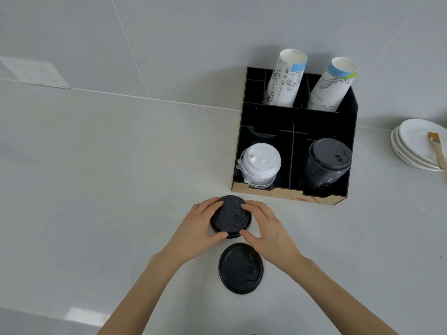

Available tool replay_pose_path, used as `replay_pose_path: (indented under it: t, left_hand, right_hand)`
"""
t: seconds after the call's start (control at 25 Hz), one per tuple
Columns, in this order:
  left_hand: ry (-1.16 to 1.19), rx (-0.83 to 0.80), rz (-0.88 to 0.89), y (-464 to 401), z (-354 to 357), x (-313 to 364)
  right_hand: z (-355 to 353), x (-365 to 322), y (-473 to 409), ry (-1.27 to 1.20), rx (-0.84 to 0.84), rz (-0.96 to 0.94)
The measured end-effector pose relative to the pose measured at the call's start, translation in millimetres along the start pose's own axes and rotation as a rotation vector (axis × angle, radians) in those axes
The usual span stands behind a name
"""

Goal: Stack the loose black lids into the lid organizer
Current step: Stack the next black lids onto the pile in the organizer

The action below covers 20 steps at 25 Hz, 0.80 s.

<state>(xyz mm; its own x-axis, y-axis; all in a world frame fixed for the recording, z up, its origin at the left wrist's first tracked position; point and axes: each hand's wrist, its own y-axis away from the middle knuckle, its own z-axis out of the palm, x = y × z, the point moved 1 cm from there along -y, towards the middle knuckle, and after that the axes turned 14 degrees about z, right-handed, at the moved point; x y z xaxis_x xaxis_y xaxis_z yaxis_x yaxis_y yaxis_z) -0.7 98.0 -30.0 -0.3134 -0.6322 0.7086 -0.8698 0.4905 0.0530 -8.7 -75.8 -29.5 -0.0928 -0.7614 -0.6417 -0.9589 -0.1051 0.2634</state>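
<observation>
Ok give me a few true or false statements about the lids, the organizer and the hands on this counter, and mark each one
1. Both hands, the left hand and the right hand, grip a small stack of black lids on the counter. True.
2. A single black lid lies in the organizer's left front slot. False: it lies flat on the counter, nearer the person than the gripped stack.
3. The organizer holds white lids front left and a tall black lid stack front right. True.
4. The paper cups stand in the front slots. False: they lean in the back compartments.
5. A brush rests on stacked white plates. True.
</observation>
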Motion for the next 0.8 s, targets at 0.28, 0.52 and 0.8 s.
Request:
replay_pose_path:
  t: [0.28, 0.52, 0.8]
  left_hand:
    - [-0.007, 0.052, 0.120, -25.6, -7.9, 40.9]
    - [-0.038, 0.079, 0.237, -60.9, -10.0, 74.1]
    - [-0.049, 0.055, 0.281, -105.1, -2.3, 104.1]
  right_hand:
    - [-45.1, 7.5, 12.8, -0.094, 0.145, -0.022]
    - [-84.4, 17.8, 18.6, -0.162, 0.279, 0.003]
    - [-123.4, 37.9, 14.7, -0.160, 0.392, 0.053]
